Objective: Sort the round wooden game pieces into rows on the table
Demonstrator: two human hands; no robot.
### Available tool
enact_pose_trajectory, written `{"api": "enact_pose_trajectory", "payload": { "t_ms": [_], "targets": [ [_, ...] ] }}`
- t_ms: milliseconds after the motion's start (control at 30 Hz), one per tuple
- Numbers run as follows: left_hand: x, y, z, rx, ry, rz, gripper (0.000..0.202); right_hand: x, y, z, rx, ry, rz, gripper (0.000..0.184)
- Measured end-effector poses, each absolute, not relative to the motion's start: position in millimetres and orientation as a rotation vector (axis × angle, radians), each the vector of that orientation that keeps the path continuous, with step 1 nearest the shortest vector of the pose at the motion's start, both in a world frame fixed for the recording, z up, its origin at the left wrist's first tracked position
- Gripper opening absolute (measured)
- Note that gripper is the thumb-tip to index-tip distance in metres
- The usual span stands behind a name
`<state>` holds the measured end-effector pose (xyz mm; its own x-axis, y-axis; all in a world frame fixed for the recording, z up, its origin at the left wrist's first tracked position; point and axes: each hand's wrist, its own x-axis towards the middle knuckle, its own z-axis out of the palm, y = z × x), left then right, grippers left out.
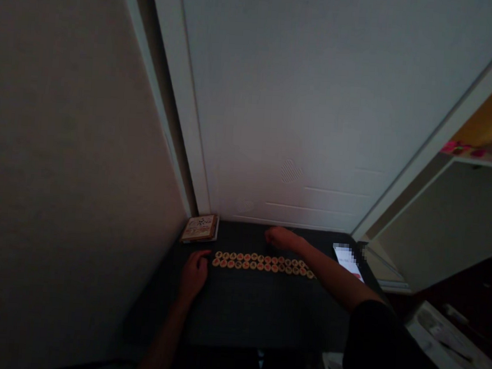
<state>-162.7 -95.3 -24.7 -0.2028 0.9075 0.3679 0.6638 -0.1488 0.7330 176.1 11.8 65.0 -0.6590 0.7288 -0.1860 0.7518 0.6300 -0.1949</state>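
Two long rows of round wooden Chinese chess pieces (253,262), marked in red and dark, lie side by side on a dark table (254,309). My left hand (194,272) rests at the left end of the rows, its fingers loosely bent and apart, holding nothing visible. Beyond the rows, my right hand (283,239) is low over the tabletop with its fingers drawn together. Whatever they may hold is hidden. My right forearm crosses over the right end of the rows and covers part of it.
A flat box with dark characters (199,228) sits at the table's far left corner. On the right lies a phone (346,260) with a lit screen. A white panel (292,126) rises behind the table, and a wall (74,167) stands to the left.
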Motion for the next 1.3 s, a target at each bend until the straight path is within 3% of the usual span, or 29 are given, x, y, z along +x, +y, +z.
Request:
{"api": "enact_pose_trajectory", "payload": {
  "t_ms": [200,333,467,767,1067,1300],
  "targets": [
    [-159.0,-102.8,-21.7,1.759,1.922,1.454,0.028,194.5,3.5,72.2,1.313,2.783,-0.48,0.028],
    [-136.5,-115.9,-18.0,1.77,1.926,1.561,0.021,199.5,-5.9,78.9,1.337,2.848,-0.566,0.011],
    [-90.0,-131.1,-6.3,1.882,1.703,1.655,0.014,198.4,-20.7,84.5,1.324,2.914,-0.703,0.026],
    [1.7,-156.0,12.2,1.821,1.373,1.345,0.026,192.4,-64.1,74.3,1.28,2.895,-1.149,0.027],
    [3.7,-175.9,-7.8,1.719,1.372,1.268,0.033,193.4,-98.6,44.1,1.337,2.762,-1.586,0.013],
    [2.5,-182.6,-13.9,1.612,1.266,1.173,0.028,196.2,-121.7,33.1,1.448,2.682,-1.858,0.018]
  ]
}}
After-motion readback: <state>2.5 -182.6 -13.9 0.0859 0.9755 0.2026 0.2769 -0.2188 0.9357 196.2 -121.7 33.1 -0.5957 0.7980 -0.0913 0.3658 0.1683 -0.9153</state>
